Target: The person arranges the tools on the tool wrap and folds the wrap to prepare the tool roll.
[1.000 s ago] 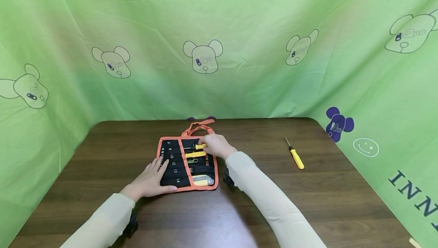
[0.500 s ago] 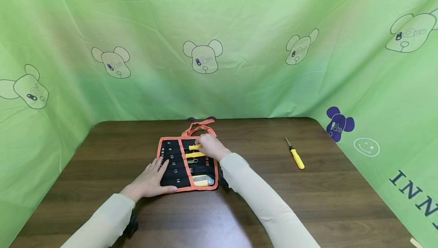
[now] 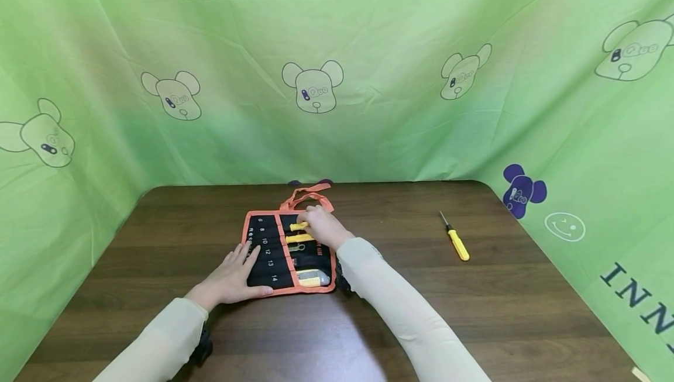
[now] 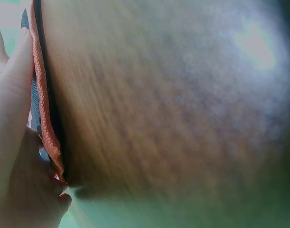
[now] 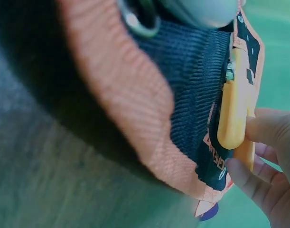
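Backdrop and table: green printed cloth [image 3: 316, 148] behind a brown wood-look table [image 3: 400, 294].
Right-hand grip: right hand [image 3: 325, 227] pinching the upper yellow handle [image 3: 297, 227], fingertips partly hidden; the shaft is out of sight. A weak pinch could let the handle twist.
Neighbouring handle: second yellow handle [image 3: 299, 238] lies just beside; crowded fingers might drag it along.
Pocket seam: orange divider [image 3: 285, 248] near the handle's inner end; an angled shaft could snag there.
Left hand: left hand [image 3: 229, 279] flat, fingers spread on the pouch [image 3: 313, 289]; if pressure eased, the cloth might slide or ruck.
Loose screwdriver: screwdriver [image 3: 459, 245] on the table, well apart to the right; a sleeve sweep could roll it.
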Demonstrator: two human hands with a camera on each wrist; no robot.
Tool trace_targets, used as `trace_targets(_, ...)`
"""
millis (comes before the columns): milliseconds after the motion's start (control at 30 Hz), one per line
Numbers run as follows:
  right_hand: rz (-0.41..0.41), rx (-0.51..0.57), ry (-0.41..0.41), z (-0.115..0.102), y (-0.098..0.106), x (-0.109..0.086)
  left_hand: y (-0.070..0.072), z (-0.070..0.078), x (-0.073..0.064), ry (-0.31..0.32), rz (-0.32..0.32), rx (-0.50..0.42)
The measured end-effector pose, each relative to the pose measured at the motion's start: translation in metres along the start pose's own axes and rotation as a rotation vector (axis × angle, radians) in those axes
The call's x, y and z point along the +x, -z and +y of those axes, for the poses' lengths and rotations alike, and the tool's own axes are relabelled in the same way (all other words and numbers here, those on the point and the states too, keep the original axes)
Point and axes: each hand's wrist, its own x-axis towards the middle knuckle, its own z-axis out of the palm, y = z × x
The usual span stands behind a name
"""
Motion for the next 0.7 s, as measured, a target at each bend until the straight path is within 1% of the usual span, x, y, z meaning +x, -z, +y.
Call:
trace_targets(100,-0.011,0.001,0.006,0.0007,-0.0017,-0.0003,0.0001,0.0003,0.0003,0.003,-0.004,-0.001)
trace_targets(267,-0.054,0.001,0.029,0.0015,-0.0009,0.0015,0.0011,0.0003,-0.0002,0.006,-0.004,-0.006)
trace_targets(433,-0.099,0.028,0.013,-0.0003,0.0013,0.0042,0.0014,0.0,-0.0001,0.005,-0.003,-0.012)
trace_targets(700,-0.086,0.059,0.018,-0.0075,0.0014,0.0067,0.0012,0.0005,-0.0007,-0.003,-0.013,-0.021)
